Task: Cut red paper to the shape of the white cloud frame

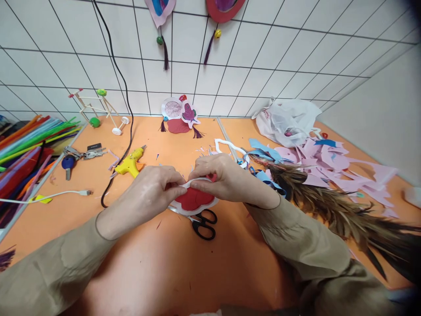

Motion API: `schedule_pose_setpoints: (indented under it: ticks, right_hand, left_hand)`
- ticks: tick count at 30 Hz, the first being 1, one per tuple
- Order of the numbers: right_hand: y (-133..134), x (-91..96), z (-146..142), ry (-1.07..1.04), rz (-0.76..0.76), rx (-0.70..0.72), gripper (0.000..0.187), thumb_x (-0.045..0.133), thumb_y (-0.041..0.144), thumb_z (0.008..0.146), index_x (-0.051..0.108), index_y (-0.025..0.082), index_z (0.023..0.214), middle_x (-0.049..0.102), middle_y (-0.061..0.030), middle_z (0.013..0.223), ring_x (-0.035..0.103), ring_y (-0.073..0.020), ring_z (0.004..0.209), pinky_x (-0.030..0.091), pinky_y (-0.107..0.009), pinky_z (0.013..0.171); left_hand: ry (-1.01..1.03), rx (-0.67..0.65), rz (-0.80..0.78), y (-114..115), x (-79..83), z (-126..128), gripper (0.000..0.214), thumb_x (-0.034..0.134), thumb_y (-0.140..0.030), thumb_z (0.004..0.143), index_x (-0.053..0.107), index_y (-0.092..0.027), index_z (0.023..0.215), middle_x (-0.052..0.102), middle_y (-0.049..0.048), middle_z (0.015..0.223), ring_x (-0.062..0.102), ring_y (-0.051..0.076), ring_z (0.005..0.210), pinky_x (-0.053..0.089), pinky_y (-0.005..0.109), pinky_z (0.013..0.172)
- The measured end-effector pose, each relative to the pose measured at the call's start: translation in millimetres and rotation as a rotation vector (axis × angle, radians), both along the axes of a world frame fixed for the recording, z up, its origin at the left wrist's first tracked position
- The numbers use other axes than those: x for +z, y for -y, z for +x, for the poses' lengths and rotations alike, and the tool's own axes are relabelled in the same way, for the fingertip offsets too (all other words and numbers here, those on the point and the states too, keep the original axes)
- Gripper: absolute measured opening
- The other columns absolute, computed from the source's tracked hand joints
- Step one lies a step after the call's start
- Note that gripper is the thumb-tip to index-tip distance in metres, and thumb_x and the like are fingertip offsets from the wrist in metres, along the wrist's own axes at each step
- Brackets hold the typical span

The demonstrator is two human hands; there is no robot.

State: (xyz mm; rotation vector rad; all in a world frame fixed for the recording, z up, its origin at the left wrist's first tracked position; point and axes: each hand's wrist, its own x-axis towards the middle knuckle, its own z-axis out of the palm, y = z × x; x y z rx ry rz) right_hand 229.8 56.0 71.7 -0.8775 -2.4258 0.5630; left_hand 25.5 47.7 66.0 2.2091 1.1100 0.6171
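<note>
Between my two hands is a red cutout with a white border [194, 199], rounded and scalloped, apparently foam or felt. My left hand [158, 188] pinches its upper left edge between thumb and fingers. On the upper right edge, my right hand [220, 175] grips the white border the same way, fingers curled. The fingers cover part of the cutout's top. Just below it lie scissors [204, 224] with black handles, their blades partly hidden under the cutout. A yellow glue gun [130, 162] rests to the left of my left hand.
Pink and blue scraps [325, 162], brown feathers [312, 202] and a white plastic bag [286, 120] lie right. Left are pipe cleaners [29, 140], keys [82, 153], a white cable [62, 193] and a stick frame [101, 109]. Finished-looking cutout ornaments [179, 114] stand by the tiled wall [194, 79].
</note>
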Motion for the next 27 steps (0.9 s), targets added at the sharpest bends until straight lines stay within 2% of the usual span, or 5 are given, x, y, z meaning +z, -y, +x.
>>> schedule_pose_setpoints:
  ticks: [7,14,19,23,27]
  right_hand:
    - [1.9,-6.2,-6.9,0.007,0.128,-0.079,0.017,0.058,0.017,0.086,0.072,0.014,0.077,0.060,-0.0008,0.063,0.051,-0.0099,0.059,0.037,-0.023,0.057]
    - [27.3,13.9,18.4,-0.418,0.392,-0.382,0.015,0.062,0.012,0.084,0.067,0.020,0.097,0.061,0.0004,0.071,0.055,-0.0115,0.065,0.045,-0.026,0.062]
    - [64.6,-25.1,22.0,0.147,0.049,-0.119,0.013,0.057,0.012,0.087,0.066,0.018,0.093,0.064,-0.0015,0.072,0.056,-0.0108,0.059,0.038,-0.023,0.051]
    - [75.7,-73.6,5.8,0.463,0.068,-0.118,0.014,0.056,0.014,0.087,0.067,0.018,0.096,0.066,-0.0072,0.086,0.060,-0.0183,0.071,0.038,-0.027,0.056]
    - [76.4,-83.1,-3.9,0.606,0.071,-0.125,0.038,0.056,0.005,0.078,0.062,0.015,0.114,0.064,-0.0101,0.090,0.058,-0.0220,0.073,0.036,-0.030,0.054]
  left_hand:
    - [-0.025,-0.001,0.027,-7.6,-0.9,-3.8,0.014,0.063,-0.023,0.079,0.069,-0.021,0.066,0.065,0.0002,0.061,0.053,0.014,0.055,0.034,0.026,0.053]
    - [0.476,0.217,-0.276,-22.3,-2.6,-14.9,0.016,0.071,-0.030,0.074,0.068,-0.016,0.068,0.066,0.0010,0.063,0.056,0.013,0.059,0.042,0.023,0.055]
    - [0.900,0.346,-0.340,-28.6,-17.5,-11.5,0.028,0.081,-0.038,0.064,0.066,-0.015,0.068,0.063,-0.0004,0.062,0.054,0.010,0.054,0.044,0.021,0.053]
    - [1.060,0.386,-0.383,-26.3,-24.4,-5.0,0.034,0.085,-0.040,0.059,0.067,-0.014,0.072,0.062,-0.0008,0.064,0.056,0.011,0.058,0.048,0.022,0.056]
    - [1.148,0.449,-0.423,-20.3,-24.9,-0.3,0.036,0.087,-0.040,0.056,0.066,-0.014,0.070,0.064,-0.0012,0.066,0.056,0.009,0.057,0.048,0.020,0.055]
